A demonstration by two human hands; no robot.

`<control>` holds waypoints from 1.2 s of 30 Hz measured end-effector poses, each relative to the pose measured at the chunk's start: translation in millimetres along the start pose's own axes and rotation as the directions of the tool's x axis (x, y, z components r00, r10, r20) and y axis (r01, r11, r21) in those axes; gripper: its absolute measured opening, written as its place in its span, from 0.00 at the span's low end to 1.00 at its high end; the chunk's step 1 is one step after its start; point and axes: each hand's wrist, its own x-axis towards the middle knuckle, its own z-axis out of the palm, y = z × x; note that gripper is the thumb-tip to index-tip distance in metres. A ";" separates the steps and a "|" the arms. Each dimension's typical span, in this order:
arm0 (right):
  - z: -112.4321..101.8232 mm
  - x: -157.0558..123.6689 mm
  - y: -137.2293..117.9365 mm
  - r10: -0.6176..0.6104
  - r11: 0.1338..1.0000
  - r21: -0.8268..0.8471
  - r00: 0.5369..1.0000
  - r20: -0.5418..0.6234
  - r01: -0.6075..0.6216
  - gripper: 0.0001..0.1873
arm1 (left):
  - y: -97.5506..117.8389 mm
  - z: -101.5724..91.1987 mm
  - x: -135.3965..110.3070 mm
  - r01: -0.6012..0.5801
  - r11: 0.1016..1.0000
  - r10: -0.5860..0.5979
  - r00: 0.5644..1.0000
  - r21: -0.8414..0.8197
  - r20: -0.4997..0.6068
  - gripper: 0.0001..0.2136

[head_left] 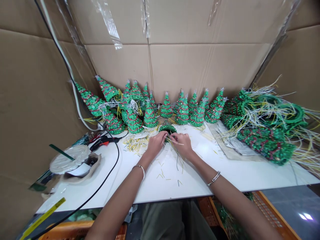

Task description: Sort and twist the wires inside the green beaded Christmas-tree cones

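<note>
I log left hand (pixel 156 143) closed on the small beaded tree (pixel 167 128), which lies on the white table (pixel 225 173) just before the finished trees (pixel 182 110), and right hand (pixel 182 144) pinching its wire ends (pixel 177 159); I judge a hard tug could slip the thin wires or topple that row.

No text, label or number can be read

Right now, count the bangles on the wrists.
2. The left bangle sits on the wrist of the left hand, the right bangle on that of the right hand; both hands touch the green tree. None seems hidden.
</note>
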 end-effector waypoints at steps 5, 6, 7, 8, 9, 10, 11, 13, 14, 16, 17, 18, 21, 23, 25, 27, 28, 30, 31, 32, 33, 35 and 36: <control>0.3 -1.8 -3.1 -0.025 0.991 -0.131 1.000 0.011 0.026 0.11 | 2.1 1.9 0.6 0.031 0.996 -0.034 0.999 0.079 0.041 0.12; 0.8 -2.0 -3.6 -0.019 0.988 -0.151 1.000 0.010 0.021 0.11 | 3.2 1.8 0.7 0.036 0.995 -0.042 0.998 0.096 0.055 0.11; 1.3 -2.0 -4.1 -0.011 0.986 -0.166 1.000 0.010 0.013 0.11 | 4.4 1.6 0.8 0.042 0.993 -0.050 0.996 0.112 0.070 0.11; 1.8 -1.9 -4.7 -0.002 0.985 -0.174 1.000 0.010 0.004 0.11 | 5.7 1.3 1.0 0.048 0.991 -0.058 0.995 0.126 0.083 0.12; 2.2 -1.6 -5.3 0.007 0.985 -0.172 1.000 0.012 -0.005 0.11 | 6.9 1.0 1.2 0.054 0.989 -0.067 0.993 0.136 0.093 0.12; 2.5 -1.1 -5.8 0.016 0.987 -0.161 1.000 0.013 -0.014 0.12 | 7.9 0.8 1.3 0.062 0.988 -0.076 0.992 0.145 0.098 0.12; 2.7 -0.4 -6.2 0.026 0.990 -0.141 1.000 0.011 -0.025 0.12 | 8.6 0.7 1.5 0.069 0.986 -0.085 0.991 0.152 0.099 0.12; 3.2 1.5 -6.2 0.051 0.996 -0.067 0.999 -0.002 -0.051 0.13 | 9.1 1.0 1.7 0.085 0.983 -0.101 0.991 0.164 0.090 0.11; 3.6 2.6 -5.7 0.067 0.998 -0.013 0.998 -0.008 -0.067 0.13 | 8.9 1.4 1.6 0.091 0.981 -0.106 0.991 0.168 0.081 0.11; 5.2 4.6 -3.7 0.102 0.988 0.120 0.995 -0.001 -0.101 0.14 | 7.7 2.6 1.4 0.088 0.981 -0.101 0.993 0.174 0.063 0.11; 6.3 5.2 -2.3 0.113 0.976 0.188 0.994 0.014 -0.113 0.15 | 7.0 3.1 1.1 0.078 0.982 -0.089 0.994 0.173 0.059 0.11; 7.3 5.7 -0.8 0.114 0.961 0.251 0.993 0.035 -0.120 0.16 | 6.4 3.6 0.8 0.064 0.983 -0.075 0.996 0.171 0.056 0.11; 8.9 5.3 3.2 0.081 0.927 0.360 0.993 0.081 -0.105 0.21 | 5.7 3.4 0.2 0.037 0.991 -0.038 0.999 0.127 0.012 0.10; 7.4 4.3 4.2 0.067 0.936 0.341 0.995 0.071 -0.088 0.22 | 6.2 2.0 0.3 0.035 0.996 -0.031 0.998 0.077 -0.057 0.11; 4.5 3.1 3.4 0.056 0.967 0.246 0.998 0.042 -0.065 0.19 | 6.5 0.3 0.8 0.029 0.998 -0.024 0.994 0.047 -0.109 0.11; 1.7 2.0 1.1 0.025 0.994 0.108 1.000 0.016 -0.027 0.15 | 6.0 -1.0 1.3 0.010 1.000 -0.007 0.993 0.026 -0.122 0.11; 0.7 1.5 -0.2 0.008 0.999 0.041 1.000 0.010 -0.009 0.13 | 5.3 -1.2 1.4 -0.005 1.000 0.006 0.993 0.007 -0.116 0.11; -0.3 0.6 -2.5 -0.011 0.998 -0.068 1.000 0.013 0.012 0.12 | 3.6 -0.8 1.4 -0.037 0.998 0.033 0.996 -0.043 -0.085 0.10; -0.3 0.4 -3.1 -0.012 0.994 -0.110 1.000 0.020 0.014 0.12 | 2.9 -0.3 1.3 -0.049 0.997 0.045 0.997 -0.064 -0.060 0.10; -0.2 0.2 -3.5 -0.010 0.989 -0.145 1.000 0.029 0.014 0.12 | 2.3 0.4 1.1 -0.056 0.996 0.054 0.998 -0.074 -0.031 0.10; -0.1 0.1 -3.5 -0.009 0.985 -0.174 0.999 0.038 0.015 0.12 | 1.9 1.2 1.0 -0.056 0.996 0.056 0.998 -0.073 0.001 0.10; 0.0 0.1 -3.1 -0.013 0.976 -0.218 0.999 0.046 0.023 0.14 | 1.7 2.8 0.8 -0.039 0.998 0.041 0.998 -0.045 0.056 0.09; -0.2 0.2 -2.9 -0.016 0.973 -0.230 0.999 0.042 0.025 0.14 | 1.8 3.5 0.8 -0.030 0.999 0.032 0.997 -0.027 0.076 0.09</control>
